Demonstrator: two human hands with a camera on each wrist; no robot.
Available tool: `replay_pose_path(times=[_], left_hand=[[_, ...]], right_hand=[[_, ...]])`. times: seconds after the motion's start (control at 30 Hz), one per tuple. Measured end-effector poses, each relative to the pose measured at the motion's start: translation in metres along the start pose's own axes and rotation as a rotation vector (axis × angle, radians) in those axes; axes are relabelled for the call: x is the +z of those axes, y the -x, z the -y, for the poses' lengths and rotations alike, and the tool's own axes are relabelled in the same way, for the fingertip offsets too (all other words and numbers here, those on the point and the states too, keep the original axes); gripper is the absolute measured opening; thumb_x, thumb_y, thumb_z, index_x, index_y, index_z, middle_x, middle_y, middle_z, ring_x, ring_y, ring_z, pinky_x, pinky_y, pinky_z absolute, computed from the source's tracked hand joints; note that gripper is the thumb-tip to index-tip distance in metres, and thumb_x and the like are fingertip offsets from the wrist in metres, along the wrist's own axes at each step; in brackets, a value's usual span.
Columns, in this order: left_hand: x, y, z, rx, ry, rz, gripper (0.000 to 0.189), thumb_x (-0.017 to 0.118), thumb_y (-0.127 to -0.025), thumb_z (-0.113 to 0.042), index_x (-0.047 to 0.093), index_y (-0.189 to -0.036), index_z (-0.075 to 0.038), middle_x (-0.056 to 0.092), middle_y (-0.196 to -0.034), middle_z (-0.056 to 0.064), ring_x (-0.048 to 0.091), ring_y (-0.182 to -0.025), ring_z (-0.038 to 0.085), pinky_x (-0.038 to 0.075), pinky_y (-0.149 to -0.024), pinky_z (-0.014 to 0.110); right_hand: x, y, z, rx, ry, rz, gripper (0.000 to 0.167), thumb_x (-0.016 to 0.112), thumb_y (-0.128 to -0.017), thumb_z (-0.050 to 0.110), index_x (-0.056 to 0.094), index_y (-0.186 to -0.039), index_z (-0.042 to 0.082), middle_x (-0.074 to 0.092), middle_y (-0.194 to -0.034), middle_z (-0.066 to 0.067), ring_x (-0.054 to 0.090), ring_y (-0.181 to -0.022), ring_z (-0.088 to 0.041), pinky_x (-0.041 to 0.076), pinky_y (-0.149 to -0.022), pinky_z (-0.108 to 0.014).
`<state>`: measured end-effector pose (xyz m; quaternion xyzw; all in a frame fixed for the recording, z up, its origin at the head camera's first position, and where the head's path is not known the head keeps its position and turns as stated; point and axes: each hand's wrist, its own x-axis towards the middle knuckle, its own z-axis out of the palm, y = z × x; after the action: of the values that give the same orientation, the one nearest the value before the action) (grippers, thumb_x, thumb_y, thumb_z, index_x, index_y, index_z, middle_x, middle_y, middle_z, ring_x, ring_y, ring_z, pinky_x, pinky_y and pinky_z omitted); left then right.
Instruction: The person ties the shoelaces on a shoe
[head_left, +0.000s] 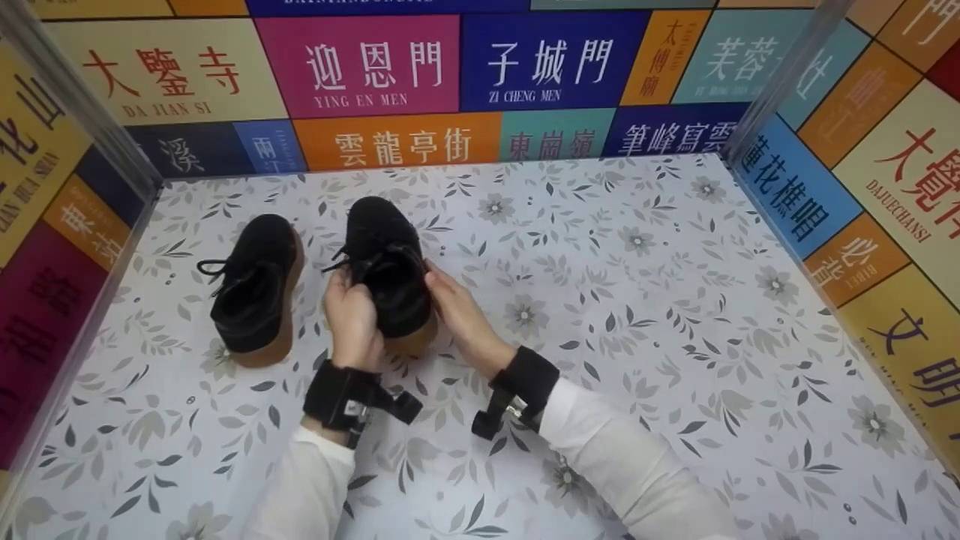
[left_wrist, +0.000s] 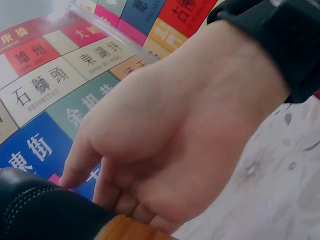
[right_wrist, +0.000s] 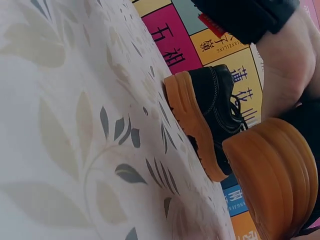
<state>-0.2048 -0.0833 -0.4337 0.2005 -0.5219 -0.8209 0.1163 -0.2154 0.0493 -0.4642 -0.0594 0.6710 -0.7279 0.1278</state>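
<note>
Two black lace-up shoes with tan soles are in the head view. My left hand (head_left: 352, 319) grips the left side of the nearer-to-centre shoe (head_left: 379, 225), its thumb by the ankle opening. From the other side, my right hand (head_left: 465, 311) holds the same shoe near its heel. In the right wrist view the tan sole (right_wrist: 272, 175) appears raised off the surface, toe pointing away from me in the head view. The second shoe (head_left: 259, 285) stands just to the left, untouched. Most of the right fingers are hidden behind the held shoe.
A white table covering (head_left: 637, 315) with grey leaves and flowers lies beneath. Coloured panels with printed characters (head_left: 360, 64) wall in the back and both sides. Each wrist wears a black strap (head_left: 529, 379) with a small camera.
</note>
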Motion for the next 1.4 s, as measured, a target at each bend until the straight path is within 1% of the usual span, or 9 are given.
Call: replay_pose_path(times=[0.1, 0.17, 0.27, 0.43, 0.63, 0.87, 1.13, 1.3, 1.4], left_hand=[[-0.007, -0.019, -0.008, -0.014, -0.030, -0.027, 0.059, 0.023, -0.093, 0.015, 0.030, -0.151, 0.008, 0.033, -0.161, 0.020, 0.033, -0.149, 0.023, 0.031, -0.122, 0.029], [-0.013, -0.031, -0.013, -0.033, -0.050, -0.042, 0.058, 0.023, -0.094, 0.014, 0.031, -0.151, 0.008, 0.034, -0.160, 0.020, 0.036, -0.148, 0.023, 0.033, -0.121, 0.028], [-0.022, -0.044, -0.019, -0.059, -0.096, -0.060, 0.056, 0.025, -0.095, 0.014, 0.033, -0.151, 0.006, 0.037, -0.159, 0.018, 0.039, -0.146, 0.021, 0.034, -0.119, 0.026], [-0.038, -0.059, -0.026, -0.086, -0.192, -0.078, 0.055, 0.027, -0.098, 0.011, 0.034, -0.152, 0.004, 0.037, -0.160, 0.015, 0.037, -0.147, 0.018, 0.033, -0.120, 0.024], [-0.053, -0.072, -0.020, -0.100, -0.217, -0.075, 0.052, 0.027, -0.100, 0.008, 0.034, -0.151, 0.005, 0.036, -0.160, 0.017, 0.037, -0.147, 0.019, 0.032, -0.120, 0.024], [-0.062, -0.076, -0.009, -0.058, -0.199, -0.074, 0.056, 0.026, -0.094, 0.011, 0.039, -0.149, 0.006, 0.042, -0.157, 0.018, 0.041, -0.143, 0.019, 0.033, -0.118, 0.023], [-0.072, -0.081, 0.000, -0.010, -0.202, -0.052, 0.057, 0.025, -0.091, 0.015, 0.044, -0.145, 0.008, 0.047, -0.152, 0.018, 0.044, -0.139, 0.019, 0.036, -0.116, 0.023], [-0.073, -0.077, -0.003, -0.028, -0.234, -0.030, 0.060, 0.030, -0.089, 0.015, 0.043, -0.147, 0.006, 0.046, -0.154, 0.017, 0.043, -0.137, 0.017, 0.037, -0.109, 0.022], [-0.073, -0.072, -0.011, -0.077, -0.242, -0.035, 0.064, 0.034, -0.091, 0.012, 0.032, -0.154, 0.001, 0.037, -0.161, 0.013, 0.036, -0.145, 0.015, 0.033, -0.115, 0.020]], right_hand=[[0.012, -0.004, 0.001, 0.005, 0.095, 0.002, 0.053, 0.042, -0.108, 0.029, 0.033, -0.155, 0.006, 0.032, -0.163, -0.009, 0.029, -0.153, -0.023, 0.022, -0.126, -0.035], [0.020, -0.007, 0.001, 0.006, 0.164, -0.004, 0.053, 0.044, -0.107, 0.030, 0.035, -0.154, 0.008, 0.034, -0.162, -0.010, 0.030, -0.152, -0.024, 0.022, -0.126, -0.036], [0.031, -0.013, -0.001, 0.011, 0.207, 0.005, 0.055, 0.048, -0.106, 0.029, 0.035, -0.155, 0.008, 0.034, -0.162, -0.011, 0.030, -0.152, -0.025, 0.022, -0.126, -0.038], [0.047, -0.024, -0.007, 0.032, 0.240, 0.052, 0.061, 0.051, -0.105, 0.032, 0.030, -0.157, 0.011, 0.030, -0.164, -0.010, 0.029, -0.153, -0.024, 0.023, -0.126, -0.036], [0.057, -0.033, -0.020, 0.022, 0.277, 0.068, 0.064, 0.056, -0.102, 0.031, 0.030, -0.157, 0.012, 0.030, -0.164, -0.009, 0.030, -0.152, -0.024, 0.024, -0.125, -0.033], [0.061, -0.029, -0.031, 0.055, 0.323, 0.075, 0.069, 0.058, -0.101, 0.033, 0.025, -0.159, 0.013, 0.028, -0.165, -0.008, 0.029, -0.152, -0.023, 0.023, -0.125, -0.033], [0.063, -0.026, -0.035, 0.038, 0.396, 0.087, 0.069, 0.055, -0.102, 0.037, 0.024, -0.159, 0.013, 0.028, -0.164, -0.008, 0.031, -0.152, -0.025, 0.024, -0.125, -0.034], [0.059, -0.024, -0.033, 0.040, 0.395, 0.109, 0.066, 0.053, -0.103, 0.037, 0.025, -0.159, 0.014, 0.029, -0.164, -0.007, 0.031, -0.152, -0.025, 0.024, -0.125, -0.034], [0.052, -0.024, -0.028, 0.007, 0.422, 0.099, 0.062, 0.053, -0.104, 0.034, 0.030, -0.157, 0.012, 0.036, -0.161, -0.011, 0.039, -0.147, -0.027, 0.030, -0.123, -0.034]])
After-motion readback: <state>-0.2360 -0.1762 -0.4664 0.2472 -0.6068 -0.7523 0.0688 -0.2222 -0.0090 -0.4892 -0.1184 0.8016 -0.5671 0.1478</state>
